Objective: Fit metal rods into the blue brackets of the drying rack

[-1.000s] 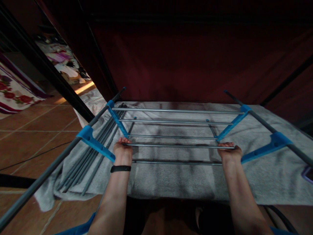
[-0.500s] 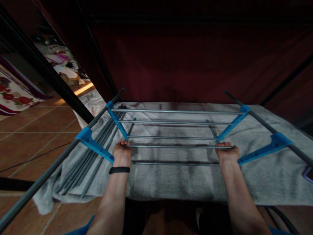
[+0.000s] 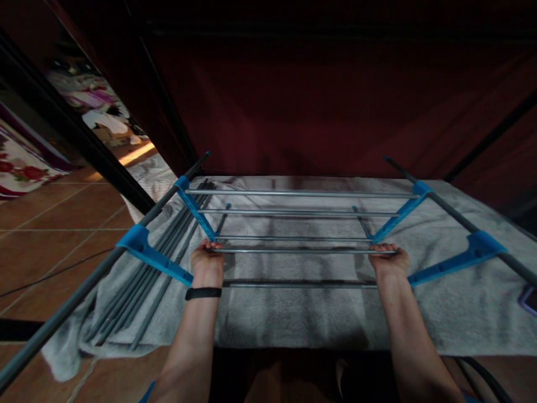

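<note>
A thin grey metal rod [image 3: 296, 251] runs crosswise between my hands. My left hand [image 3: 207, 261] is closed around its left end, and my right hand [image 3: 389, 259] grips the right end, both palms up. Around them stands a rack frame of grey tubes with blue plastic brackets, among them a near left bracket [image 3: 157, 258] and a near right bracket [image 3: 457, 261]. Other crossbars, such as the top far crossbar [image 3: 300, 193], span the far brackets. Behind the held rod, a lower near crossbar [image 3: 297, 285] has its ends hidden by my wrists.
Several loose grey tubes [image 3: 145, 268] lie on the grey blanket [image 3: 293, 322] at the left. A dark red panel [image 3: 302, 112] rises behind it. A phone-like object [image 3: 529, 299] lies at the right edge. A cable [image 3: 62, 271] crosses the tiled floor [image 3: 96, 208].
Both hands keep their hold on the rod. The view has shifted slightly, and the rack's left side appears a little farther left and lower.
</note>
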{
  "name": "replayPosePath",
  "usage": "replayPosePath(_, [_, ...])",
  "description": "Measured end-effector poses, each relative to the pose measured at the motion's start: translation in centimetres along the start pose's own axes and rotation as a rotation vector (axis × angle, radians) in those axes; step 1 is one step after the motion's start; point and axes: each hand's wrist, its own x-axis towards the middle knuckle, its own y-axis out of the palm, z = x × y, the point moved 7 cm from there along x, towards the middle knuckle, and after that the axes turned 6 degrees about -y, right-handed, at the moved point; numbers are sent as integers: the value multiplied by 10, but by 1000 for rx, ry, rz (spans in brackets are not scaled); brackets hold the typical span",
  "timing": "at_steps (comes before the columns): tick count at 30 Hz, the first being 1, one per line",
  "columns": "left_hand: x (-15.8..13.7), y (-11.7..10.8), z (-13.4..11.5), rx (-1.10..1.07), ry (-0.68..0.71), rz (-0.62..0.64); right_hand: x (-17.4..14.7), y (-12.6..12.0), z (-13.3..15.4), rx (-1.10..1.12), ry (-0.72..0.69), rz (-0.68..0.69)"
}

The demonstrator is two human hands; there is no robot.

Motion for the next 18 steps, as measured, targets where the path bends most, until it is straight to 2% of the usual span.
replayPosePath(8, [3, -1, 3, -1, -27, 5, 7, -7, -4, 43, 45, -52])
replayPosePath(18, [4, 1, 5, 3, -51, -3, 11, -6, -6, 54, 47, -23])
